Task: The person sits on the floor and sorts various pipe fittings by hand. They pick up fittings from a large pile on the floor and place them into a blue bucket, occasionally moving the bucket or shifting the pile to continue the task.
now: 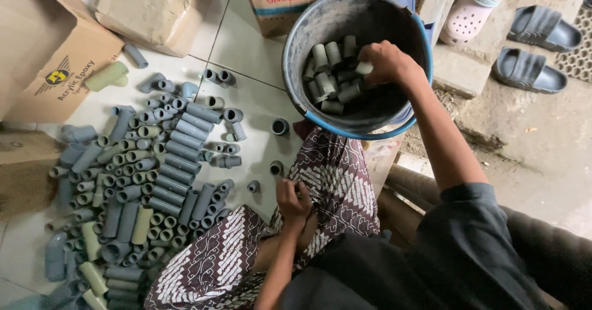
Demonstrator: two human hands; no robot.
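My right hand (pixel 387 60) reaches into a grey bucket with a blue rim (pixel 308 14). Its fingers are closed on a short pale pipe piece (pixel 364 68) lying among several grey pipe pieces (pixel 330 79) in the bucket. My left hand (pixel 293 200) rests on my knee, over a brown and white patterned cloth (pixel 345 187). Its fingers are curled in, and I see nothing clearly held. A small grey pipe ring (pixel 276 167) lies on the tile just beyond that hand.
A large pile of grey and pale green pipe pieces and fittings (pixel 142 187) covers the white tiled floor at left. Cardboard boxes (pixel 55 57) stand at the back left, another box (pixel 290 2) behind the bucket. Sandals (pixel 536 69) lie at the upper right.
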